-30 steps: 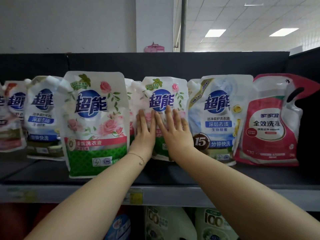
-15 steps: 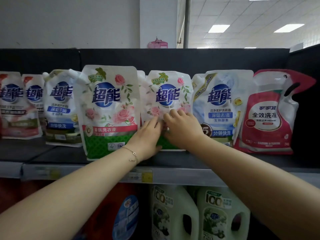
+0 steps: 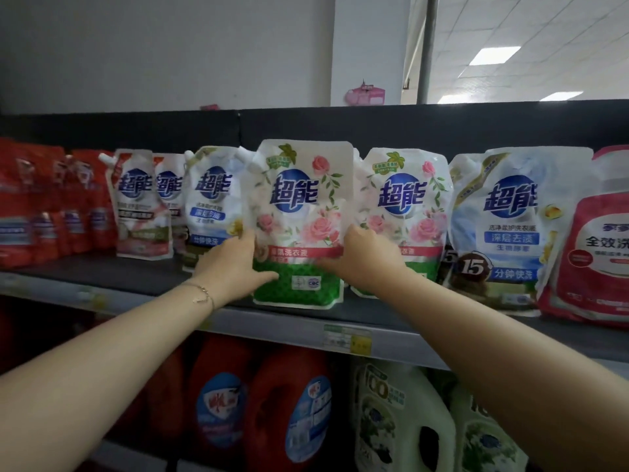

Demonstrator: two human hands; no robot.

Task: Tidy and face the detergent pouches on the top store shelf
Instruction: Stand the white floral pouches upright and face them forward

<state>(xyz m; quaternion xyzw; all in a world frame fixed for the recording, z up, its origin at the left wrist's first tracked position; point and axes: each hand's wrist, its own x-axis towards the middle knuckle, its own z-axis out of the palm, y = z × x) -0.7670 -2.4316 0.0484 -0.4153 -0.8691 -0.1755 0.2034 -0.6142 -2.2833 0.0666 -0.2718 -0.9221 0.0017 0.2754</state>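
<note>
Held pouch: A white plastic detergent pouch printed with pink roses above a green base [image 3: 299,226] is seen upright at the centre of the frame, label facing the camera, forward of the row. Whether its base rests on the shelf cannot be told.
Left hand: The left hand [image 3: 231,270] is clamped on the pouch's left edge, thumb laid across the front, fingers hidden behind. A thin chain bracelet [image 3: 200,294] is worn on the wrist.
Right hand: The right hand [image 3: 364,260] is closed on the pouch's right edge, thumb across the front, fingers tucked behind.
Shelf: The dark top shelf with a grey front rail [image 3: 136,298] runs across the middle of the frame. A yellow-and-white price tag [image 3: 347,338] is fixed to the rail, lower right of the held pouch.
Right of centre: A second rose-printed white pouch [image 3: 405,199] stands just behind, partly covered by the right hand, followed by a white-and-blue pouch marked 15 [image 3: 500,226] and a red-and-white pouch [image 3: 599,253] at the right edge.
Left of centre: A white-and-blue pouch [image 3: 211,199], white-and-pink pouches [image 3: 139,206] and blurred red pouches [image 3: 44,206] are lined up toward the left edge.
Bottom of frame: Red jugs with round blue labels [image 3: 286,413] and pale green-and-white jugs [image 3: 391,424] are stored below.
</note>
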